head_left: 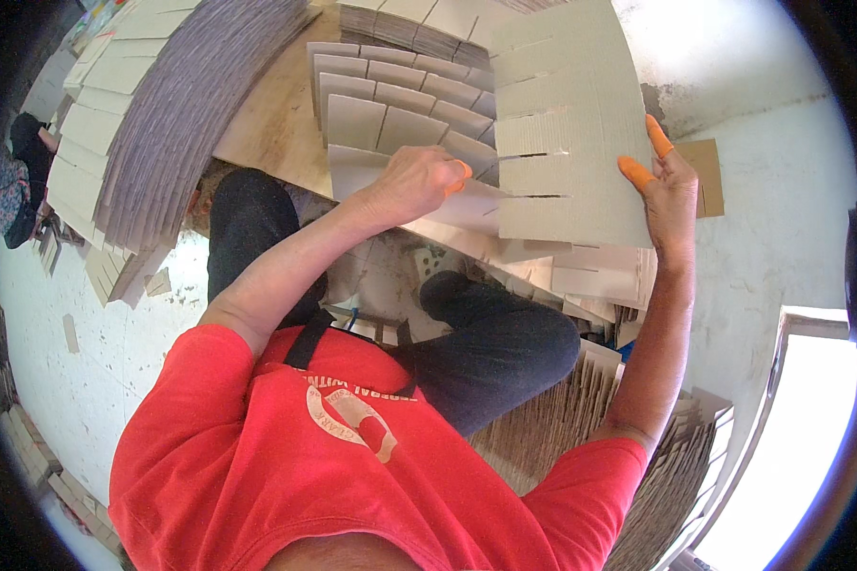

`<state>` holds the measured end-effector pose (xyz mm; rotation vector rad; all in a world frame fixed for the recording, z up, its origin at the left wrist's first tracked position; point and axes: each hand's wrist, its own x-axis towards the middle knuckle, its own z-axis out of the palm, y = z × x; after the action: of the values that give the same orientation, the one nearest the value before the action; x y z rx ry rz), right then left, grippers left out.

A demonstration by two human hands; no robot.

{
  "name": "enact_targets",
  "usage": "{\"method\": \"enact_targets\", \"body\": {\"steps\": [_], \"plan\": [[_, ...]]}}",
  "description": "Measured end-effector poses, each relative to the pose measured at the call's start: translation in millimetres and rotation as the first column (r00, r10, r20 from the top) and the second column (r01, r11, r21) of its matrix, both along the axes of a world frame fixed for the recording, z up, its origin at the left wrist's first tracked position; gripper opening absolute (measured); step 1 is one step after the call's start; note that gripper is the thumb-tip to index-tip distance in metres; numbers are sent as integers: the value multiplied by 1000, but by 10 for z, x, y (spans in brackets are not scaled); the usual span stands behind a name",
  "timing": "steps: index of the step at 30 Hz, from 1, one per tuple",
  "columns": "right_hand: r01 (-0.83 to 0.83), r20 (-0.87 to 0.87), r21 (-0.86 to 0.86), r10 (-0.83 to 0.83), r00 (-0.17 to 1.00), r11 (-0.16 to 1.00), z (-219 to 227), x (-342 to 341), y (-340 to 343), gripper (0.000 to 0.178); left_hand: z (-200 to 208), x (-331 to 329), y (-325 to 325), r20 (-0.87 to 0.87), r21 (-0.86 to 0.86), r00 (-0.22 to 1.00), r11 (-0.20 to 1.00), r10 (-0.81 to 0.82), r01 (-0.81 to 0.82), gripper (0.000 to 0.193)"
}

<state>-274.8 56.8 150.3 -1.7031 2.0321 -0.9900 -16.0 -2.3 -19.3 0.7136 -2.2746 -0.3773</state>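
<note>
Tall leaning pile of flat cardboard (152,105) far left, well apart from both hands. Fanned slotted sheets (400,105) spread over wooden pallet (276,124). Bare white floor (781,209) open on right. Slotted cardboard sheet (571,124) held up in front, slots on its left edge. Right hand (671,190) pinching its right edge. Left hand (419,181) closed on the sheet beneath, near the slotted edge.

Slotted cardboard sheet (567,124) held upright, above fanned stack of cardboard sheets (400,105).
</note>
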Motion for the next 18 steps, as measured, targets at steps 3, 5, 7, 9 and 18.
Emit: {"method": "enact_targets", "body": {"steps": [3,5,7,9,18], "plan": [[-32,24,-62,33,999,998,31,-25,23,59,33,2,7,13,12,1000,1000,-1,1,13],[-32,3,-90,32,999,995,52,6,36,57,-17,7,-7,-7,3,1000,1000,1,-1,12],[-17,60,-59,21,998,998,58,18,41,58,-29,12,-6,-17,-4,1000,1000,1,-1,12],[-35,85,-52,39,996,998,34,9,44,58,-25,11,1,-23,-3,1000,1000,-4,4,12],[8,25,-40,-7,1000,999,6,78,56,59,-1,9,21,-9,19,1000,1000,3,-3,11]]}}
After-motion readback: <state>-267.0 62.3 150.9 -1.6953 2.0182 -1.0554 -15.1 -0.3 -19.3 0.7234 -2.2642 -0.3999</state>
